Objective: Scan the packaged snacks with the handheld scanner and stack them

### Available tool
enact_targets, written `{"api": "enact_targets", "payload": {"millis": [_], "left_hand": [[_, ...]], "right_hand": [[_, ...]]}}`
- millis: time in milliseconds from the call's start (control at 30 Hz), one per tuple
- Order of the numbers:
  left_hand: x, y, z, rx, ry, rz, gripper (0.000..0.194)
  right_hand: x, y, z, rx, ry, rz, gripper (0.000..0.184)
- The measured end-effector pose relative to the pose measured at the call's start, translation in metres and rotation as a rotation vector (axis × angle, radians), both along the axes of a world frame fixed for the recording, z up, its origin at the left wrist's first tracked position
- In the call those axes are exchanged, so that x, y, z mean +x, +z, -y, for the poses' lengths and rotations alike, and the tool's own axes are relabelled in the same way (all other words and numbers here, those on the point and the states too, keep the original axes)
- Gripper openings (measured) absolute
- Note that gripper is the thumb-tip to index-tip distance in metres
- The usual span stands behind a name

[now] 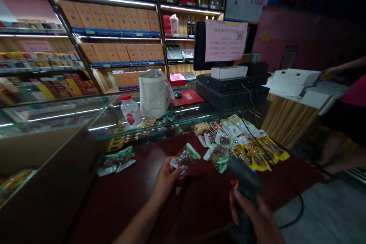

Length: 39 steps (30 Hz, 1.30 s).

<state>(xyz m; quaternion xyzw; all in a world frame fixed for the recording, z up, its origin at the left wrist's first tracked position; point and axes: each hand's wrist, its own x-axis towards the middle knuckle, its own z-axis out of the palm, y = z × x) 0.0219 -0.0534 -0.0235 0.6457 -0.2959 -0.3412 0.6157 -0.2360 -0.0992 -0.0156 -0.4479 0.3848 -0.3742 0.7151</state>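
My left hand point(167, 180) pinches a small clear snack packet point(185, 157) with a green edge, holding it just above the dark red counter point(197, 213). My right hand point(251, 217) is shut around the grip of a black handheld barcode scanner point(244, 179), whose head points up and away from me. A heap of clear and yellow snack packets point(243, 148) lies on the counter between and beyond my hands. Further left lie several similar green-edged packets point(116, 162).
A glass display case point(94, 116) holds a plastic bottle point(131, 111) and a canvas bag point(153, 94) on top. A till with a monitor point(231, 80) stands behind it. A person's hand point(328, 73) rests near white boxes at right. A black cable point(294, 213) hangs by the counter.
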Motion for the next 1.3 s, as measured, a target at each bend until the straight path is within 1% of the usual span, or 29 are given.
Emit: {"api": "enact_targets", "payload": {"millis": [33,67,133,200,267,400,500,567,700,767,867,967,1100,1300], "left_hand": [[0.002,-0.001,-0.011,0.009,0.001,-0.048,0.056],[0.004,-0.001,-0.022,0.034,0.014,-0.041,0.057],[0.009,-0.004,-0.037,0.084,0.04,0.013,0.052],[0.014,-0.006,-0.044,0.115,0.058,0.042,0.046],[0.019,-0.007,-0.045,0.104,0.061,0.049,0.044],[0.025,-0.009,-0.041,0.02,0.101,-0.002,0.045],[0.027,-0.012,-0.039,-0.031,0.144,-0.055,0.045],[0.027,-0.013,-0.039,-0.05,0.165,-0.07,0.044],[0.027,-0.011,-0.039,-0.064,0.208,-0.099,0.044],[0.027,-0.01,-0.039,-0.07,0.217,-0.102,0.044],[0.026,-0.009,-0.039,-0.068,0.211,-0.101,0.043],[0.025,-0.007,-0.04,-0.065,0.204,-0.074,0.036],[0.024,-0.008,-0.041,-0.052,0.201,0.005,0.027],[0.027,-0.017,-0.04,-0.096,0.207,-0.159,0.035]], "right_hand": [[0.006,0.0,-0.004,-0.04,0.07,-0.047,0.057],[0.012,0.001,-0.008,-0.073,0.141,-0.09,0.059],[0.022,0.001,-0.013,-0.104,0.263,-0.172,0.063],[0.032,-0.001,-0.018,-0.127,0.296,-0.227,0.065],[0.042,-0.006,-0.022,-0.156,0.299,-0.257,0.068],[0.059,-0.014,-0.032,-0.17,0.278,-0.311,0.071],[0.067,-0.015,-0.04,-0.162,0.219,-0.282,0.071],[0.071,-0.013,-0.045,-0.14,0.212,-0.274,0.073],[0.072,-0.008,-0.05,-0.138,0.237,-0.274,0.072],[0.072,-0.008,-0.05,-0.154,0.248,-0.271,0.071],[0.072,-0.012,-0.051,-0.157,0.235,-0.255,0.075],[0.072,-0.014,-0.051,-0.153,0.203,-0.25,0.079],[0.071,-0.014,-0.053,-0.174,0.191,-0.242,0.076],[0.07,-0.019,-0.052,-0.152,0.177,-0.263,0.08]]}}
